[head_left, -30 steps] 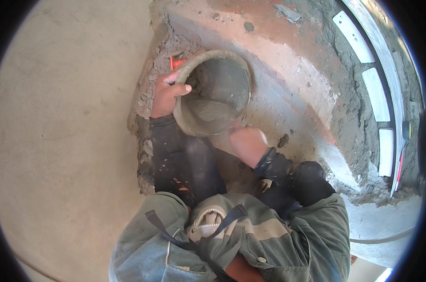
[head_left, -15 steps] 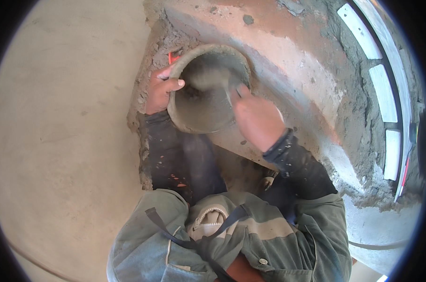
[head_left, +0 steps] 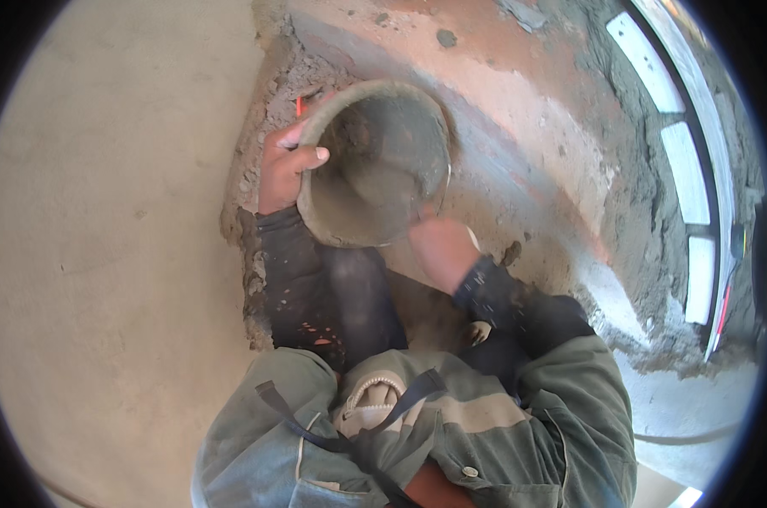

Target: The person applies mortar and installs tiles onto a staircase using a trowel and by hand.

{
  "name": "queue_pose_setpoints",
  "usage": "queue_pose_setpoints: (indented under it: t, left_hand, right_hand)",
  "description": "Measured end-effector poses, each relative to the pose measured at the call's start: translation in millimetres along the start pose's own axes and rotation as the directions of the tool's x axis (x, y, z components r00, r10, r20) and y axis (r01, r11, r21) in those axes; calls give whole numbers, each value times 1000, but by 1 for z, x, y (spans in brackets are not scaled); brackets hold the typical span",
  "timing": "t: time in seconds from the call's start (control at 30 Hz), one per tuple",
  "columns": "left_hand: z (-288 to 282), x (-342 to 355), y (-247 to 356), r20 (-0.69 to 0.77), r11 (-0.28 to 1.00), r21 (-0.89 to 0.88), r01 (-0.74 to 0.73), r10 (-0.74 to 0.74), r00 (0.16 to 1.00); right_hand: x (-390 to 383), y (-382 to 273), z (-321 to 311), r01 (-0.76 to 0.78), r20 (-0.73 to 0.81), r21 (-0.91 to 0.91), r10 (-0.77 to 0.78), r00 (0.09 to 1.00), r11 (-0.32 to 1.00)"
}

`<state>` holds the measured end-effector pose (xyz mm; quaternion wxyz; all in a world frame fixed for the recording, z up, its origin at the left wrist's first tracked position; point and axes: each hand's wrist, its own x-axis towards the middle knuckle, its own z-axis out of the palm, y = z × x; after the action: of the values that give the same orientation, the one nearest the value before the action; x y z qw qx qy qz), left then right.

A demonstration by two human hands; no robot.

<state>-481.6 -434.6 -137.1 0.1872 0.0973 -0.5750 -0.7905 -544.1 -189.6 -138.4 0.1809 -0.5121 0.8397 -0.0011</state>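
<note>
A round bucket [head_left: 332, 222], coated in grey mortar, is tilted with its mouth toward me. My left hand [head_left: 282, 169] grips its left rim, thumb over the edge and fingers outside. Wet grey mortar [head_left: 349, 135] clings to the inside. At the near right rim, my right hand [head_left: 444, 251] is closed and smeared by motion. It holds a trowel, whose blade [head_left: 390, 182] is blurred and blends with the mortar inside the bucket. The handle is mostly hidden in my fist.
A small orange-red object [head_left: 300, 105] shows behind my left hand. Rough mortar crumbs [head_left: 252, 190] line the edge of a smooth beige surface [head_left: 121, 212] on the left. White rectangular pieces [head_left: 685, 173] stand in a curved row beside rough mortar at right.
My right hand has moved toward me and slightly left, drawing the trowel from the bucket's middle to its near rim. The left hand keeps its grip, and the bucket has shifted only slightly.
</note>
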Motion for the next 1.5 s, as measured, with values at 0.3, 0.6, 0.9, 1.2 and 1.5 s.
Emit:
queue_pose_setpoints:
  t: [0.3,0.6,0.9,1.2,1.5]
  left_hand:
    - [0,4,-9,37,984,143,-107,102,994]
    - [45,-4,-16,108,771,576,-271,257,960]
    - [51,-21,-38,43,765,586,-268,301,953]
    - [57,-18,-33,51,724,603,-336,385,921]
    - [58,-11,-22,67,765,566,-309,331,941]
  right_hand:
    - [-5,-9,8,-7,-102,42,11,995,999]
    - [9,9,0,-161,-178,-203,125,976,966]
    - [-1,38,-24,-130,-326,-256,41,944,958]
    - [12,49,1,183,42,-142,-179,983,973]
    - [-8,64,-5,4,103,585,-79,992,811]
